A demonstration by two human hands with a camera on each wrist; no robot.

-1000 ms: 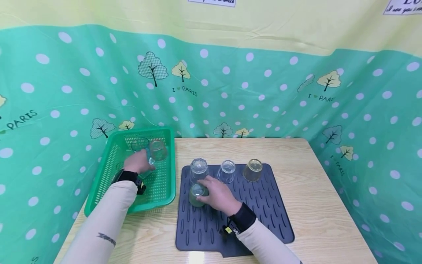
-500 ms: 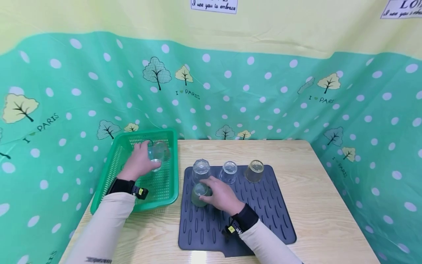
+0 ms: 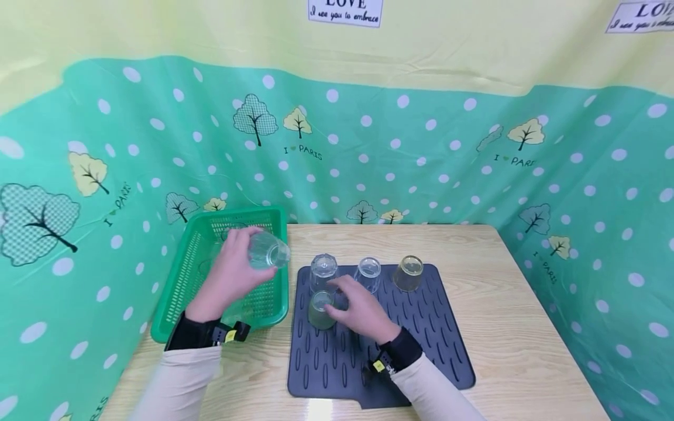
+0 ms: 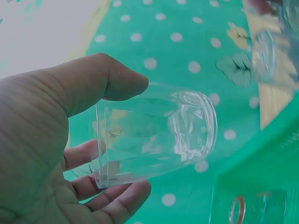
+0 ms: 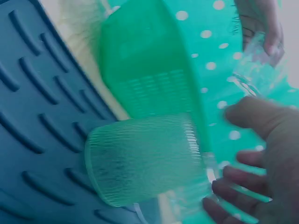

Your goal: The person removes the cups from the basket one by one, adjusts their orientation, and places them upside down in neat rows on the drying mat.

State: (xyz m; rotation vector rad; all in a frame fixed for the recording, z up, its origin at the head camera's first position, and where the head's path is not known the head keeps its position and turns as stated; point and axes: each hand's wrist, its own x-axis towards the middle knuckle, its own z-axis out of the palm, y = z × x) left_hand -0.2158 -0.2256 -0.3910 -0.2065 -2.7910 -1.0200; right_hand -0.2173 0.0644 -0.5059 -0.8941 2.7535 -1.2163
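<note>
My left hand (image 3: 231, 269) holds a clear drinking glass (image 4: 154, 135) over the right side of the green basket (image 3: 163, 310). Thumb on one side and fingers on the other grip it near its rim, and its base points right in the head view. My right hand (image 3: 365, 310) is beside a greenish ribbed glass (image 5: 145, 158) that stands upside down on the dark drying mat (image 3: 326, 380). In the right wrist view its thumb and fingers are spread, apart from that glass. Behind it, a clear faceted glass (image 3: 323, 270) stands upside down.
Further right along the mat's back stand another clear glass (image 3: 368, 273) and an amber-tinted glass (image 3: 408, 273), both upside down. More glassware lies in the basket, partly hidden by my left hand. A polka-dot curtain (image 3: 421, 134) borders the wooden table (image 3: 521, 327).
My left hand has lifted the clear glass up from inside the basket and tilted it with its base to the right. The right hand has drawn slightly off the greenish glass.
</note>
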